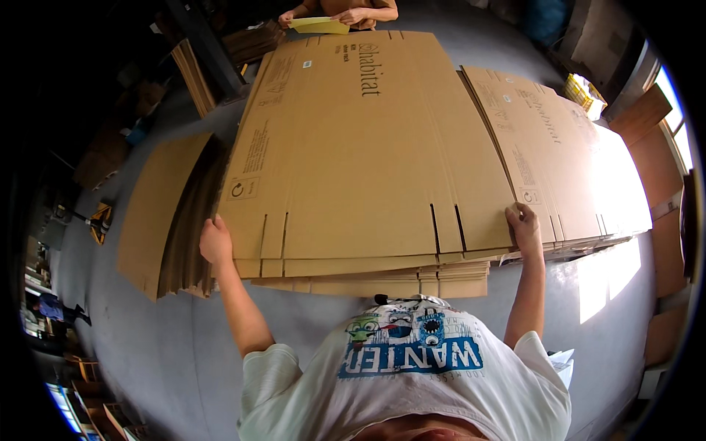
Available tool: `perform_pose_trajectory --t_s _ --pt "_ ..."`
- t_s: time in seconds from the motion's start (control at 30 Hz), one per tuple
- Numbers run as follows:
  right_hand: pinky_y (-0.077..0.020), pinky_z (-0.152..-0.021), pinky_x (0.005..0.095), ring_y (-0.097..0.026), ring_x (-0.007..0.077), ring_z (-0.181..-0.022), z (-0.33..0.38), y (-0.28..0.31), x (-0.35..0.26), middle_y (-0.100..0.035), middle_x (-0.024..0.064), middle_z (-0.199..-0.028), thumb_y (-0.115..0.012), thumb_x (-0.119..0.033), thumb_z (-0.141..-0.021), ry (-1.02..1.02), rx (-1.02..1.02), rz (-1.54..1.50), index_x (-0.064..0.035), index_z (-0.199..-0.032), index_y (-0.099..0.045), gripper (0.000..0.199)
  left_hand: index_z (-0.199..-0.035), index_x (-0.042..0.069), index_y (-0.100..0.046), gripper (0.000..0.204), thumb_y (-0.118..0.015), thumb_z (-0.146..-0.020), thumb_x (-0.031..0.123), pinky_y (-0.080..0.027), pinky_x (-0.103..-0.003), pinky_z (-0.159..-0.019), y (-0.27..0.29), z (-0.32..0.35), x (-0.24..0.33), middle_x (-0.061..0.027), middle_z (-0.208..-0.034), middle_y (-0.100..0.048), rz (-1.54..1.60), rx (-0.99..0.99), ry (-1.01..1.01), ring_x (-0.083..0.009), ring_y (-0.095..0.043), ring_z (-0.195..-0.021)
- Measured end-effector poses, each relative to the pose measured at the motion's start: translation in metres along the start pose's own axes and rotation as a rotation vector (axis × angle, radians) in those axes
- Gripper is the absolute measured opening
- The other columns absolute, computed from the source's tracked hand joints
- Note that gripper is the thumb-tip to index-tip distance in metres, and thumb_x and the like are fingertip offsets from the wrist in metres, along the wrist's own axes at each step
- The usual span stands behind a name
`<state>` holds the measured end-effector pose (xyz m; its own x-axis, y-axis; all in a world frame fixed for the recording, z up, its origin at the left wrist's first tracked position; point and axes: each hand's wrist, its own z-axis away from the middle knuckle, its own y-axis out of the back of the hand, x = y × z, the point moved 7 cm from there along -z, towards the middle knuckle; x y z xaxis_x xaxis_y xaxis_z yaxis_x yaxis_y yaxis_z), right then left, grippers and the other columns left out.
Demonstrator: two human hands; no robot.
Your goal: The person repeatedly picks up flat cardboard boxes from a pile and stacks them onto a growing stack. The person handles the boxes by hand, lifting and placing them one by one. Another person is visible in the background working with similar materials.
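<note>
A large flattened cardboard box (353, 169), brown with dark print and slots along its near edge, lies in front of me on a stack of similar sheets (353, 285). At its near left corner my left hand (216, 240) is closed on the edge. My right hand (524, 229) grips the near right corner, thumb and fingers pinched at the edge. The undersides of both grips are hidden. Just below the top sheet, the edge of another sheet shows, slightly offset.
To the right lies a second stack of flat boxes (562, 162), partly in bright sunlight. More cardboard (158, 213) stands on the left. Across the stack another person's hands (351, 16) hold a yellow sheet (318, 26). A yellow crate (585, 95) sits far right, and a pallet jack (99, 222) far left.
</note>
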<state>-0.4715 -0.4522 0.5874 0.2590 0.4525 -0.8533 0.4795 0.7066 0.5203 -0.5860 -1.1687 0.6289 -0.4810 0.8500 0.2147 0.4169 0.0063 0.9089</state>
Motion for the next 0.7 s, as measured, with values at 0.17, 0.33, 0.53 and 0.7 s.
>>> perform_pose_trajectory --t_s 0.17,0.33,0.53,0.7 --pt "-0.047 -0.068 0.0281 -0.057 0.0164 -0.072 -0.002 -0.003 0.003 -0.063 0.0144 -0.084 -0.067 -0.029 -0.081 -0.024 -0.013 -0.011 0.0092 -0.115 -0.055 0.052 -0.094 0.007 -0.058 0.037 -0.042 -0.092 0.04 -0.049 -0.048 -0.071 -0.001 0.001 -0.003 -0.0151 -0.095 -0.064 0.039 0.01 0.008 -0.036 -0.062 -0.086" --pt "-0.0476 -0.062 0.0262 -0.06 0.0136 -0.071 -0.009 -0.002 0.012 -0.066 0.0139 -0.083 -0.065 -0.022 -0.084 0.032 0.0 -0.025 0.0073 -0.114 -0.056 0.043 -0.094 0.007 -0.06 0.042 -0.04 -0.093 0.044 -0.048 -0.048 -0.071 -0.005 -0.001 -0.004 -0.0155 -0.09 -0.065 0.033 0.049 -0.028 -0.0356 -0.061 -0.086" --pt "-0.0469 -0.063 0.0267 -0.059 0.014 -0.071 -0.006 0.0 0.005 -0.065 0.0132 -0.082 -0.067 -0.022 -0.082 -0.014 -0.026 -0.056 0.0094 -0.113 -0.056 0.046 -0.098 0.007 -0.06 0.039 -0.042 -0.092 0.041 -0.05 -0.046 -0.071 -0.002 0.0 -0.002 -0.014 -0.095 -0.065 0.003 0.035 -0.016 -0.0345 -0.062 -0.087" --pt "-0.0462 -0.059 0.0252 -0.058 0.0122 -0.068 -0.006 -0.002 0.008 -0.064 0.0111 -0.077 -0.068 -0.022 -0.081 -0.038 -0.044 -0.136 0.0092 -0.113 -0.056 0.046 -0.1 0.007 -0.06 0.039 -0.042 -0.092 0.041 -0.05 -0.047 -0.07 -0.003 -0.001 -0.004 -0.0136 -0.096 -0.065 0.015 0.027 -0.005 -0.0344 -0.062 -0.087"
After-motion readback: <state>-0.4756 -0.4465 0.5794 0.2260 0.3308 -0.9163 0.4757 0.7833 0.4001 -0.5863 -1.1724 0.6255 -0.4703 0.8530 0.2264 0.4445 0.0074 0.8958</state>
